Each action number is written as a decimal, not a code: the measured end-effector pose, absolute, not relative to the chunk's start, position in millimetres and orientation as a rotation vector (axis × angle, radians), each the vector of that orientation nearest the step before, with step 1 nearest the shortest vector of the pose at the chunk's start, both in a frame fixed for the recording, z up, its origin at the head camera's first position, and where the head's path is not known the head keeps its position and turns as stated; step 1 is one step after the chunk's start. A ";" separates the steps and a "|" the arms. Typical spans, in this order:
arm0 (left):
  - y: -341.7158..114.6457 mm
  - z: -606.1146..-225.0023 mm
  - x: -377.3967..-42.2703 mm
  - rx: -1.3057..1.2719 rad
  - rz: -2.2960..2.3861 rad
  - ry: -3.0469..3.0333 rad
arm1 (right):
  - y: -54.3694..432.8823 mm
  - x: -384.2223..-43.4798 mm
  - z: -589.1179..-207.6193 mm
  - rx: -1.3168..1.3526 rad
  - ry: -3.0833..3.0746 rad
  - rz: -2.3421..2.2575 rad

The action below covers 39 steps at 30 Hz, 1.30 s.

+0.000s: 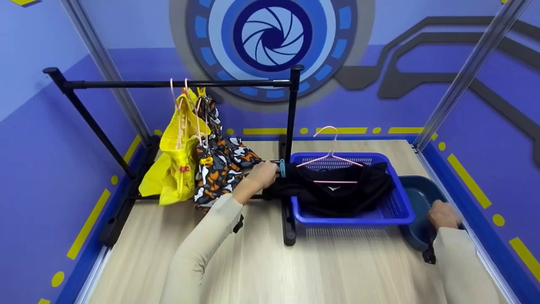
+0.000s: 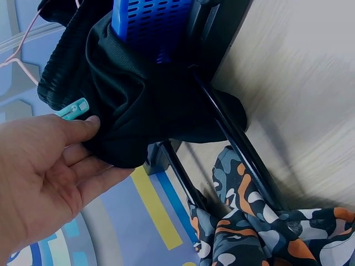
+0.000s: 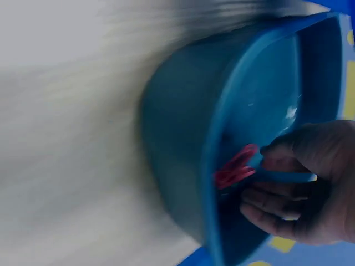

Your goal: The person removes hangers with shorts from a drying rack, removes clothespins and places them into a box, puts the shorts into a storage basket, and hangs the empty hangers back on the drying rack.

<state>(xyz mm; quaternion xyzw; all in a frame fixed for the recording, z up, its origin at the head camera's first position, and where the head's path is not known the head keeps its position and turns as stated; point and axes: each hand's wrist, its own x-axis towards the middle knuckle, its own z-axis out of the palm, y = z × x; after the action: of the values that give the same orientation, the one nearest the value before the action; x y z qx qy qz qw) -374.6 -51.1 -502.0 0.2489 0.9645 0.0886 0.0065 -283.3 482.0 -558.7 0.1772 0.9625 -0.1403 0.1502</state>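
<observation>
Black shorts [image 1: 337, 198] with a gathered waistband lie across the blue basket [image 1: 352, 221], with a pink hanger [image 1: 330, 157] at the waist. My left hand [image 1: 263, 174] pinches their left edge between thumb and fingers, as the left wrist view shows. Just above that thumb, a turquoise clothespin [image 2: 73, 109] is on the waistband. Over at the right, my right hand [image 1: 445, 214] reaches into a teal basin [image 1: 417, 190], fingers loosely bent and apart. Beside its fingertips in the right wrist view lies a red clothespin [image 3: 236, 167]; a gap shows between them.
A black clothes rack [image 1: 139, 84] stands at the left, its near foot next to the basket. On it hang yellow shorts [image 1: 175, 169] and camouflage-patterned shorts [image 1: 219, 169] on pink hangers. Purple walls [image 1: 485, 126] with metal posts enclose the wooden tabletop [image 1: 337, 270].
</observation>
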 end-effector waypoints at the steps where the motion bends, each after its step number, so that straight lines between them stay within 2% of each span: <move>1: -51.4 -502.5 -374.5 0.784 0.290 3.016 | 481.5 -286.0 -553.9 0.497 2.777 -0.379; 6: -54.8 -504.5 -374.6 0.826 0.361 3.004 | 465.7 -304.9 -518.3 0.405 2.909 -0.288; 11: -61.5 -506.0 -375.3 0.896 0.450 2.983 | 423.4 -321.2 -479.5 0.196 3.058 -0.350; 18: -73.0 -507.8 -376.5 1.006 0.537 2.990 | 335.7 -327.4 -453.4 -0.316 3.205 -0.548; 26: -73.9 -511.0 -374.7 1.162 0.608 2.960 | 257.6 -320.3 -450.3 -0.753 3.177 -0.676; 33: -72.9 -513.7 -373.7 1.276 0.659 3.010 | 207.1 -334.9 -468.5 -1.453 3.137 -0.902; 36: -74.9 -515.6 -372.0 1.292 0.679 3.032 | 186.1 -341.3 -476.1 -1.499 3.071 -0.914; 39: -76.1 -517.1 -370.6 1.296 0.689 3.033 | 169.4 -344.5 -481.7 -1.388 3.009 -0.891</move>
<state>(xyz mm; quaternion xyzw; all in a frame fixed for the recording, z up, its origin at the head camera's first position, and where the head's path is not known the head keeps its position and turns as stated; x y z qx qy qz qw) -370.6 -76.1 -517.1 0.3821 0.8943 0.2030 -0.1139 -344.5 169.4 -481.7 -0.4003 0.8677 -0.2569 -0.1445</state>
